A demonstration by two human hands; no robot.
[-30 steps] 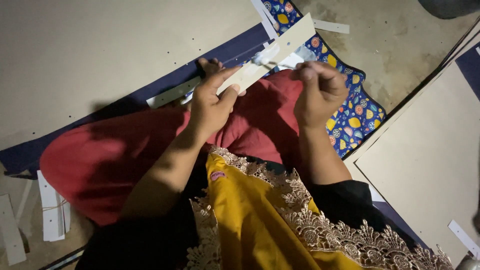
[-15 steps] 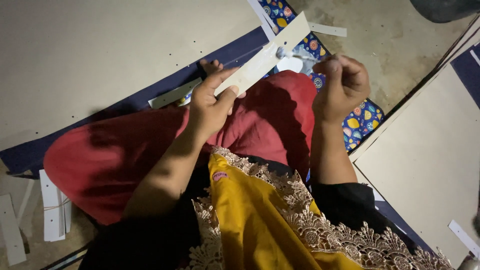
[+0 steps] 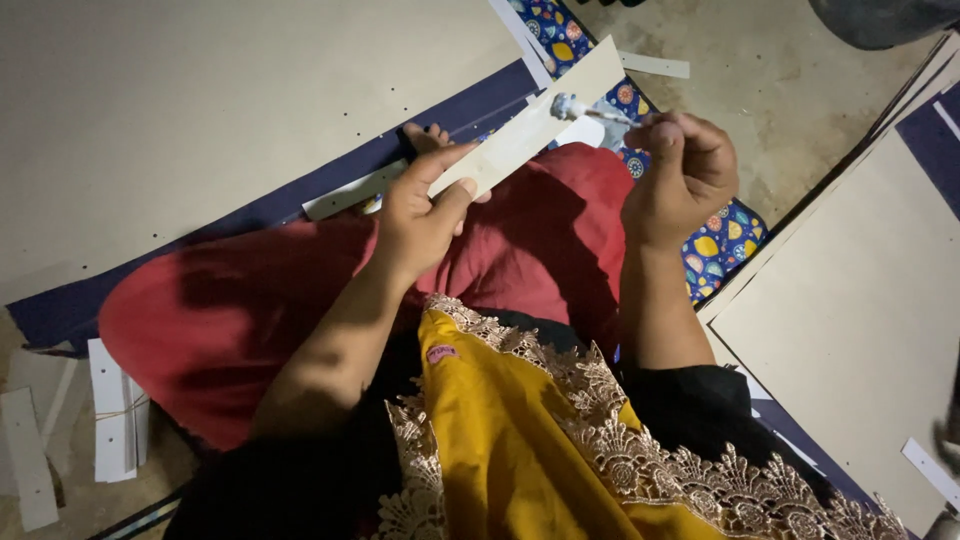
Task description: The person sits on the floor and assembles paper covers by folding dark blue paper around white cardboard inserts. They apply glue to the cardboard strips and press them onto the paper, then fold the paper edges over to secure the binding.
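My left hand (image 3: 420, 215) pinches the near end of a long pale cardboard strip (image 3: 545, 115) that slants up to the right above my red-clad lap (image 3: 300, 300). My right hand (image 3: 685, 175) is closed around a thin brush handle, and the whitish brush tip (image 3: 570, 105) rests on the far part of the strip. A small white object, partly hidden, lies under the strip near the colourful patterned mat (image 3: 725, 235).
A large beige cardboard sheet (image 3: 200, 110) on a dark blue sheet lies to the left. More beige boards (image 3: 860, 320) lie on the right. Bundled white strips (image 3: 115, 410) sit at lower left, and loose strips (image 3: 655, 65) rest on the concrete floor.
My right hand has lifted off my lap and moved right and up, bringing the brush onto the strip. My left hand has raised the strip slightly.
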